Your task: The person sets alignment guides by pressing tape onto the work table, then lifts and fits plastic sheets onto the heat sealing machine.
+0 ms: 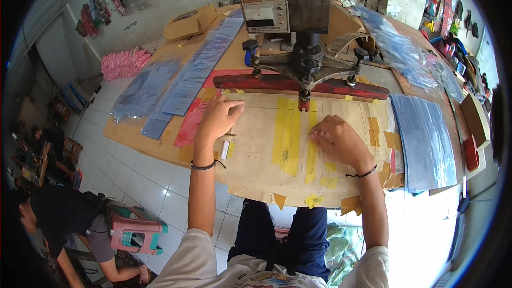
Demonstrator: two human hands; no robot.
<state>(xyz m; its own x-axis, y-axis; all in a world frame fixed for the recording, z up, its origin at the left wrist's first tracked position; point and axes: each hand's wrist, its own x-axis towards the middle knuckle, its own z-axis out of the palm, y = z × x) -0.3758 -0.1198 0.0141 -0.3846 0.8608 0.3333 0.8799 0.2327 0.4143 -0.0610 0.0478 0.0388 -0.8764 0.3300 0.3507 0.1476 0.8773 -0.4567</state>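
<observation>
My left hand [217,119] is over the left part of a tan work board [253,154], thumb and fingertips drawn together. Right of the yellow tape strips [287,136], my right hand [337,137] rests low over the board with its fingers curled in. Whatever either hand pinches, perhaps a thin clear sheet, is too faint to make out. Just beyond both hands runs the long red and black bar [349,88] of a press machine. Its dark metal bracket [306,66] with adjusting knobs sits above the bar. A small white piece [224,150] lies beside my left wrist.
Stacked bluish clear plastic sheets [429,141] lie at the right, and long bluish plastic strips [205,64] at the left. A cardboard box [190,23] stands farther back. The press's control box [262,4] rises at the back. Another person [69,213] bends near a pink stool [137,229].
</observation>
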